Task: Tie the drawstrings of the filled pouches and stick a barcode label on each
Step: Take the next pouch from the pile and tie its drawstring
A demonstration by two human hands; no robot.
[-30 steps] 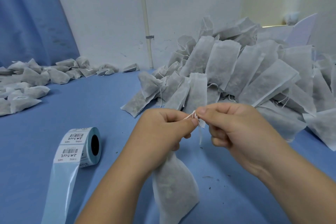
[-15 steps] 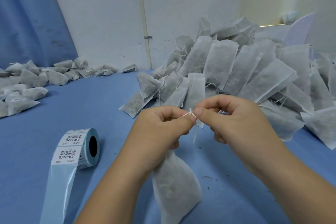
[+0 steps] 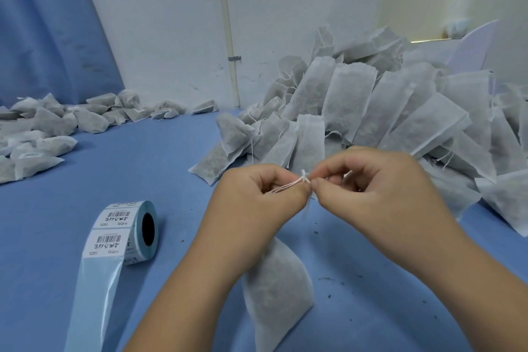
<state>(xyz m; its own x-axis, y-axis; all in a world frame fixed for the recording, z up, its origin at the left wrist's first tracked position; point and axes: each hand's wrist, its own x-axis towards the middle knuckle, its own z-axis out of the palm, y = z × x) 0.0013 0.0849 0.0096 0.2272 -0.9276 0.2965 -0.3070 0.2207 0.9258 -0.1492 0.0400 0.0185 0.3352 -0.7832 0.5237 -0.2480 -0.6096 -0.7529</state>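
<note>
Blue table against a white wall, blue curtain at far left, thin white pipe running up the wall. Both hands are up over the middle of the table, fingertips meeting. Left hand is curled, pinching the white drawstring between thumb and forefinger, with the string lying across its fingers. Right hand is curled too, thumb and forefinger nipping the same string right beside a small knot. The pouch hangs below the left hand toward the near edge, neck gathered and hidden behind the fingers; can't tell if its bottom touches the table. A label roll stands on edge left of the hands, near but apart from them. It has barcode labels on top and a bare backing strip trailing to the near edge. A big heap of filled pouches with loose strings is piled at the far right against the wall. A lower pile of cinched pouches lies along the far left edge, one showing a white sticker. Dark specks are scattered on the table near the held pouch.
</note>
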